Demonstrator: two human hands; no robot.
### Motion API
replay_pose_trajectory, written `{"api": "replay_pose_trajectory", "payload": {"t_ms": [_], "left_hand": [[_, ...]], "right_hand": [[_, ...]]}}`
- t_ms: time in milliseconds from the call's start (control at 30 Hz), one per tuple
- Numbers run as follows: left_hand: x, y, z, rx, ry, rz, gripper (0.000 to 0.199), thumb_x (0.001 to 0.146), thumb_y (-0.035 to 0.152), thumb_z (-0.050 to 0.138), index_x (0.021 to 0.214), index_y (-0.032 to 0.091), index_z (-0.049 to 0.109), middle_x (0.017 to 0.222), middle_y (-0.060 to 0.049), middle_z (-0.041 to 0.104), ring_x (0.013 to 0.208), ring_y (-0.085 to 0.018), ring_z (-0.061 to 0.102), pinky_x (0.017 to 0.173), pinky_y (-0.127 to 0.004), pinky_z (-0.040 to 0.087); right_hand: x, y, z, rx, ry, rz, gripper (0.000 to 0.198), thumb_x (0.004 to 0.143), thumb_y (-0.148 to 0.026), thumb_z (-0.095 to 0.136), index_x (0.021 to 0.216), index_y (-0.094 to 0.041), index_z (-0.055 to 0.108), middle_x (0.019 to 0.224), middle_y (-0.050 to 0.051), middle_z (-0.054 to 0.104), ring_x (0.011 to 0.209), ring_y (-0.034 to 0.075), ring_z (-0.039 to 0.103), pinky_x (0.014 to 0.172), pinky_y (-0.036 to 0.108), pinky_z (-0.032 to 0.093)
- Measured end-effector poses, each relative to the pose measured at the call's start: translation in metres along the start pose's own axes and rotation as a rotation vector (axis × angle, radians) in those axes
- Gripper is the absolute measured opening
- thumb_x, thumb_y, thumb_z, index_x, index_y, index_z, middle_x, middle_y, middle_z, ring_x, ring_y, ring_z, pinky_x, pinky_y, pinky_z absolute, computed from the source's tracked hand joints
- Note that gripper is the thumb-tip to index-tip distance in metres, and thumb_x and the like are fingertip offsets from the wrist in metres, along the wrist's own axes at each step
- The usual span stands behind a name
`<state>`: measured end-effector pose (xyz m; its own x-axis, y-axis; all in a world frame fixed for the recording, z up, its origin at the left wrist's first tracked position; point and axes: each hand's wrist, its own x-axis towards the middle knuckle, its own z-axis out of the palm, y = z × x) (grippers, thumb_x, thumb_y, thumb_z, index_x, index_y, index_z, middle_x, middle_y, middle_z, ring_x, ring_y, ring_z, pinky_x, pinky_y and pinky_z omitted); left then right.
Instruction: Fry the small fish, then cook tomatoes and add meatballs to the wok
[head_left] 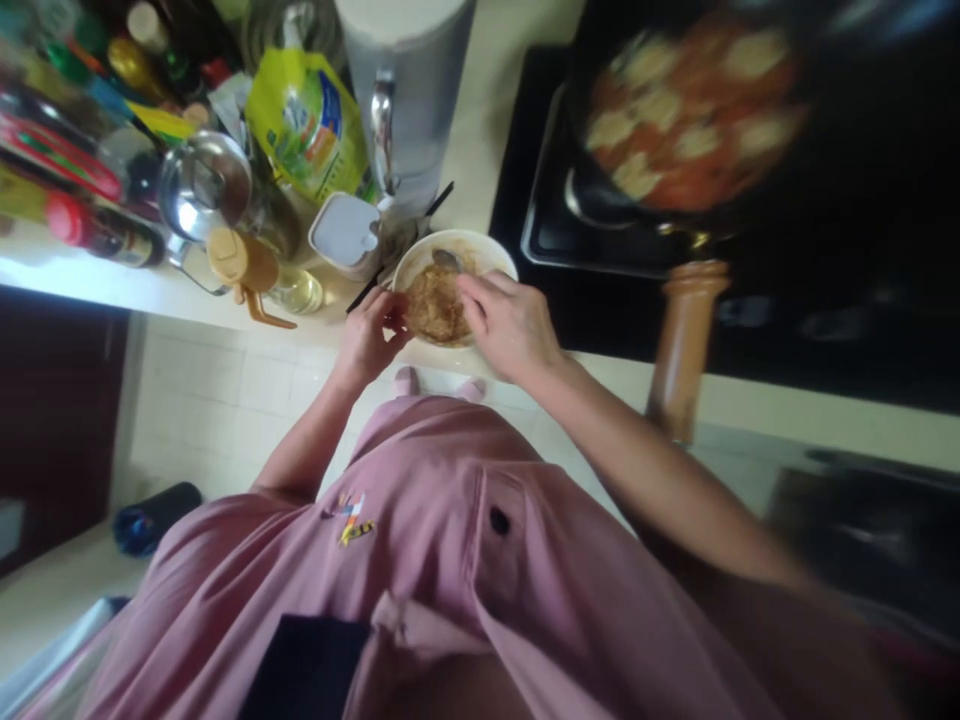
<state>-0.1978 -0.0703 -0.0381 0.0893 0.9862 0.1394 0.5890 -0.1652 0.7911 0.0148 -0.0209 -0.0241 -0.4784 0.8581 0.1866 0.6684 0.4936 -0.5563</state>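
A white bowl (491, 243) stands at the counter's front edge, holding a brown, lumpy mixture (437, 305). My left hand (371, 335) grips the bowl's left rim between thumb and fingers. Over the bowl's right side, my right hand (514, 325) is closed round a metal spoon (448, 260), whose bowl end shows near the far inner wall. Its handle is mostly covered by my fingers. Dark chopsticks (363, 299) lie partly behind the bowl, at its left.
A black pan (622, 200) with red sauce and pale pieces sits on the stove (547, 215), its wooden handle (686, 345) jutting past the counter's front. Left stand a white-lidded container (345, 232), an oil bottle (296, 290), a yellow pouch (307, 125), a pitcher (409, 100) and several bottles.
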Motion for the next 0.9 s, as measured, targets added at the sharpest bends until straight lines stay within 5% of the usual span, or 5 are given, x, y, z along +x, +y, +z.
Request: {"api": "replay_pose_trajectory", "payload": {"t_ms": [233, 367, 900], "left_hand": [[0.0, -0.005, 0.0, -0.036, -0.043, 0.015, 0.019, 0.08, 0.013, 0.069, 0.093, 0.018, 0.057, 0.098, -0.004, 0.06, 0.075, -0.013, 0.064, 0.069, -0.027, 0.06], [0.001, -0.007, 0.0, -0.038, -0.06, 0.005, 0.019, 0.081, 0.015, 0.068, 0.095, 0.019, 0.057, 0.099, -0.005, 0.06, 0.074, -0.013, 0.064, 0.069, -0.028, 0.06], [0.004, -0.003, -0.003, -0.001, -0.092, 0.008, 0.018, 0.082, 0.016, 0.07, 0.095, 0.019, 0.058, 0.098, -0.006, 0.061, 0.076, -0.015, 0.064, 0.071, -0.03, 0.059]], "right_hand": [[-0.013, -0.017, -0.013, 0.044, -0.097, -0.118, 0.027, 0.098, -0.024, 0.045, 0.104, -0.021, 0.071, 0.089, 0.006, 0.07, 0.079, 0.018, 0.064, 0.07, 0.029, 0.048], [-0.012, -0.013, -0.016, 0.022, -0.008, -0.049, 0.027, 0.098, -0.026, 0.046, 0.102, -0.023, 0.073, 0.088, 0.006, 0.071, 0.08, 0.02, 0.066, 0.072, 0.031, 0.05], [-0.032, -0.021, -0.008, 0.097, -0.088, -0.043, 0.028, 0.098, -0.024, 0.045, 0.103, -0.021, 0.072, 0.092, 0.007, 0.074, 0.085, 0.02, 0.069, 0.075, 0.03, 0.052]]}}
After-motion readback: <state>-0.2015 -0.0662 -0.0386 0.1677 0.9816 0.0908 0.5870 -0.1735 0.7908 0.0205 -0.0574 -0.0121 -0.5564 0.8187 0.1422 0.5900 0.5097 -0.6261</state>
